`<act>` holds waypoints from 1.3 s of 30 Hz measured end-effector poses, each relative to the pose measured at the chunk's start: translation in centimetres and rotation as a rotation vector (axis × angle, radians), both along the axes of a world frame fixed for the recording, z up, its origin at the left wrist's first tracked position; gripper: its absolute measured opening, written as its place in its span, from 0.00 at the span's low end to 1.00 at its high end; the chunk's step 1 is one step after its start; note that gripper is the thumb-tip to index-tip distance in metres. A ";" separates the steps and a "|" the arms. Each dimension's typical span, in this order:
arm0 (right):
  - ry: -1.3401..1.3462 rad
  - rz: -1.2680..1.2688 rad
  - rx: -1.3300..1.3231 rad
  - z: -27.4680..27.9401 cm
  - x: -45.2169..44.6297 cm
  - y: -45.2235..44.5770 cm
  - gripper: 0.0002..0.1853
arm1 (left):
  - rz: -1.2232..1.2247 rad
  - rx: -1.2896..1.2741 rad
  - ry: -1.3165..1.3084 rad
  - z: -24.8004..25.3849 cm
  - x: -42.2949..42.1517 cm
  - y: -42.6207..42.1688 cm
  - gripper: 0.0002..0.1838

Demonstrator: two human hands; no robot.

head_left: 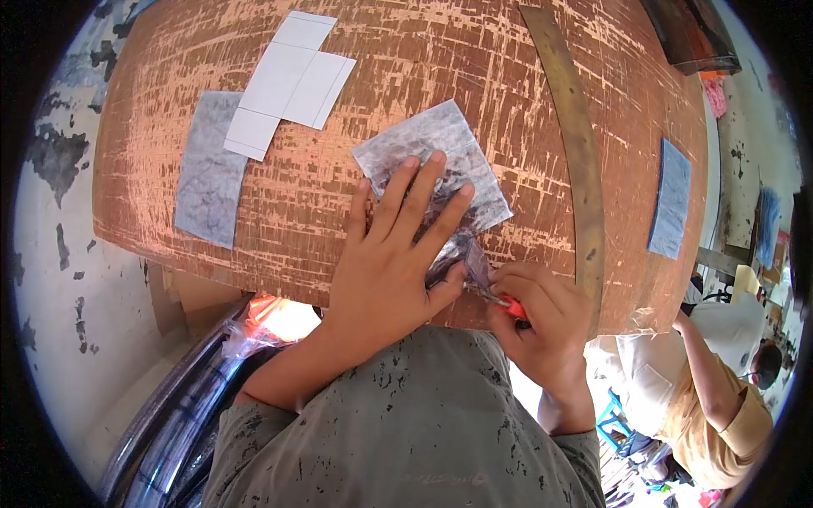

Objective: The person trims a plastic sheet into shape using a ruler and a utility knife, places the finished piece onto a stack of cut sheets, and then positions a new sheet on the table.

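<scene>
My left hand [385, 254] lies spread over a grey marbled square sheet [461, 148], pressing it to the scratched board. Below the sheet, beside my left thumb, is a crumpled, shiny, dark translucent piece [470, 254]; part of it is under the hand. My right hand [550, 317] is closed around a small tool with a red handle [513, 306]. Its thin metal end points left, toward my thumb and the crumpled piece. The tip is too small to make out, so I cannot tell the tool's exact kind.
A white cross-shaped paper pattern [292, 80] overlaps a grey marbled strip [209, 169] on the board [423, 51]. Toward the right lie a long metal ruler [576, 152] and a blue-grey piece [670, 199]. Another person [703, 372] is at lower right; shiny rolls [182, 423] stand lower left.
</scene>
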State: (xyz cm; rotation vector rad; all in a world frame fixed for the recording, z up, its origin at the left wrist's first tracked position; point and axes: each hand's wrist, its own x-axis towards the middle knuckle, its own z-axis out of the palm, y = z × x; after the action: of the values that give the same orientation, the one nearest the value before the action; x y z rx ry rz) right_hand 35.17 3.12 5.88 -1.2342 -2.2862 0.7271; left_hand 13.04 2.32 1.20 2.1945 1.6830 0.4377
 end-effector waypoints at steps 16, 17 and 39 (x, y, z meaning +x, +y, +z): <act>0.217 -0.667 -0.521 -1.0 0.3 1.1 0.18 | -0.025 0.016 0.016 0.0 -0.2 -0.1 0.41; 0.270 -0.692 -0.591 -0.9 0.2 1.4 0.16 | -0.027 0.020 0.018 0.0 -0.2 -0.1 0.41; -0.228 -0.351 -0.216 2.1 3.6 1.3 0.15 | -0.075 -0.081 -0.059 0.7 -1.0 0.0 0.43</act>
State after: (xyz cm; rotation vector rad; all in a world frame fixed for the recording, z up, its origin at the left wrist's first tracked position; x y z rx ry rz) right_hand 38.74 4.45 7.93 -1.8454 -2.1138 0.7468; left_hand 12.08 2.34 1.91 2.1563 1.5554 0.4034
